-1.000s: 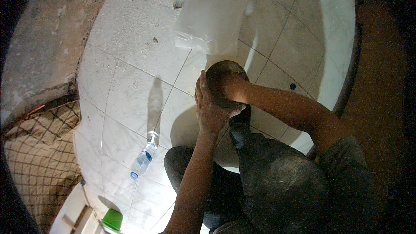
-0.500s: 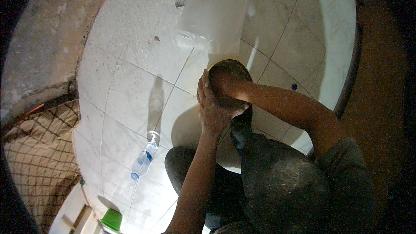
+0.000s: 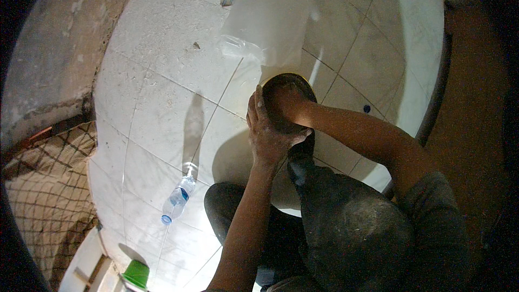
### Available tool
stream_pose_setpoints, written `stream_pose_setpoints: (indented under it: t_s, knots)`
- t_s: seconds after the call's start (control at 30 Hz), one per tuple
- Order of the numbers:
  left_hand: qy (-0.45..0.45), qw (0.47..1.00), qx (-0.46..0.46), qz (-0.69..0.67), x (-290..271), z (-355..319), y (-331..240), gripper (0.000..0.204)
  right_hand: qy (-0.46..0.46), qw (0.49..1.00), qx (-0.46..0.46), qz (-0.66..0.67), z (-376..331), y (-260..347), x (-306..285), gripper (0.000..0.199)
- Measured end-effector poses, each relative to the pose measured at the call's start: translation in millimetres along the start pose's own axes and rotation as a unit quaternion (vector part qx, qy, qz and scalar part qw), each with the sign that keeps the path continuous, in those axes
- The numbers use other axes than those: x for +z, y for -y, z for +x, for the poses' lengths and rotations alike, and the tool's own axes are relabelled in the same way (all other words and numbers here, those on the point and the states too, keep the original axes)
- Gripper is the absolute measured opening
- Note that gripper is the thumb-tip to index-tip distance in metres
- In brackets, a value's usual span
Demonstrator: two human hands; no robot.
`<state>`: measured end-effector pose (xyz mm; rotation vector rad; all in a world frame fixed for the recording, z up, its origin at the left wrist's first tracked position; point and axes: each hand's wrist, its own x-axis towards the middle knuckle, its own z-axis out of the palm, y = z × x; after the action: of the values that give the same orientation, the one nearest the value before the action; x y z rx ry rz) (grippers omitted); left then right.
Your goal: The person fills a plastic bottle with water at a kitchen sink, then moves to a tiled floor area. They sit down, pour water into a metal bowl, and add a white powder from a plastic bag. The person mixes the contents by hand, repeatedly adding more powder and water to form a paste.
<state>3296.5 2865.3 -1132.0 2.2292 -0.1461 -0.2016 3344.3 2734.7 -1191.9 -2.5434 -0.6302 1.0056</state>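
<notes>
A round, deep container (image 3: 292,78) with a yellowish rim and a dark inside stands between my legs. My left hand (image 3: 267,132) is closed round its near left side, with fingers along the rim and the thumb toward the right. Dust or powder whitens that hand. My right hand (image 3: 292,104) reaches down into the container from the right. Its fingers are lost in the shadow inside, so what they touch or hold is hidden.
Beyond the container lies a clear plastic bag (image 3: 265,27) on the white tiled floor (image 3: 162,119). A plastic water bottle (image 3: 177,200) lies at the left, with a green tub (image 3: 136,273) below it. A small blue cap (image 3: 367,108) rests at the right. Netted cloth (image 3: 51,189) covers something far left.
My right hand has shifted slightly inside the container. The left hand keeps its hold on the rim, and the view has moved a little.
</notes>
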Motion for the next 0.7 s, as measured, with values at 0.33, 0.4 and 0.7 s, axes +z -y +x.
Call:
stream_pose_setpoints:
  t_s: [0.33,0.4,0.7]
  knots:
    - [0.010,1.000,0.001,0.004,3,1,-2,0.149,-0.062,0.987,-0.086,-0.121,-8,-8,9,0.048]
    - [0.000,1.000,0.016,0.011,1,1,2,0.148,-0.051,0.989,-0.083,-0.111,-7,-4,19,0.052]
    - [0.007,1.000,0.025,0.017,8,2,2,0.150,-0.038,0.985,-0.120,0.115,23,-37,67,0.054]
